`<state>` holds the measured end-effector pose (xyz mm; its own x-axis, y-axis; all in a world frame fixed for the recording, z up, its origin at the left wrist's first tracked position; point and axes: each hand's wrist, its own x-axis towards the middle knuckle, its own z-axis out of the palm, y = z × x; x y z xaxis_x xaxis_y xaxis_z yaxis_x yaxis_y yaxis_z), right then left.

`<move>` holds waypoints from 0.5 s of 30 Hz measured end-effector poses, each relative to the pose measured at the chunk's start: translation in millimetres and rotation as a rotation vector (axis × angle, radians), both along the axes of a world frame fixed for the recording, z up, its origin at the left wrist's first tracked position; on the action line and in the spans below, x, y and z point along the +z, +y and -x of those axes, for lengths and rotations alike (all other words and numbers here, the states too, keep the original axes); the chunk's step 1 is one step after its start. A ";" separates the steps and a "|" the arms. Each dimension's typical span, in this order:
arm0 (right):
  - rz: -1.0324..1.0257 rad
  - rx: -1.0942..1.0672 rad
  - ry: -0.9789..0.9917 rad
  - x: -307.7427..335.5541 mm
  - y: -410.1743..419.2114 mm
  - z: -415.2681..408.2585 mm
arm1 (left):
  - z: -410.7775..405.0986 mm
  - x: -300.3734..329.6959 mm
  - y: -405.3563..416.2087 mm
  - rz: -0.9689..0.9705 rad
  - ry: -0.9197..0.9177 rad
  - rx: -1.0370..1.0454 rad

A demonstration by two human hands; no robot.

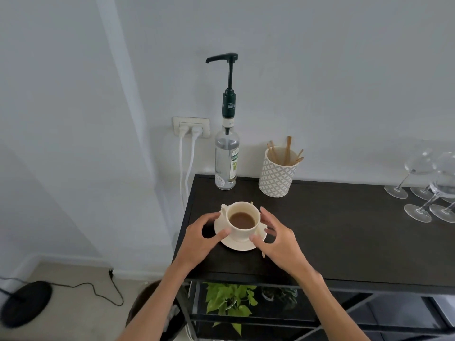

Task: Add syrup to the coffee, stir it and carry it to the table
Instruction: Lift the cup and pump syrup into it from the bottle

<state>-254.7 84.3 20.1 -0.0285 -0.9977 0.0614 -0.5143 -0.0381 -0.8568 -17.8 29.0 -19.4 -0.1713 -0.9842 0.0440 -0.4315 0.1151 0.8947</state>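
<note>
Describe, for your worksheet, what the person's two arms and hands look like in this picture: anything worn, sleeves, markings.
Both forearms are bare as far as the frame shows; no sleeves are visible. The left hand and the right hand wear no gloves, and no rings, watch, bracelets or markings can be seen. Fingernails look short and unpainted, though the picture is slightly soft.

Soft, even daylight fills the view, bright on the pale wall (320, 70). The fingers (221, 233) cast only faint shadows on the dark surface (344, 230). Far right of the fingers, the glasses (428, 185) blur. Wide-angle distortion bends the edges; the floor (73, 303) is smeared.
</note>
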 end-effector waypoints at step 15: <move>-0.038 0.148 -0.053 -0.4 -29.8 16.2 | 31.0 10.8 6.5 -0.025 0.099 0.023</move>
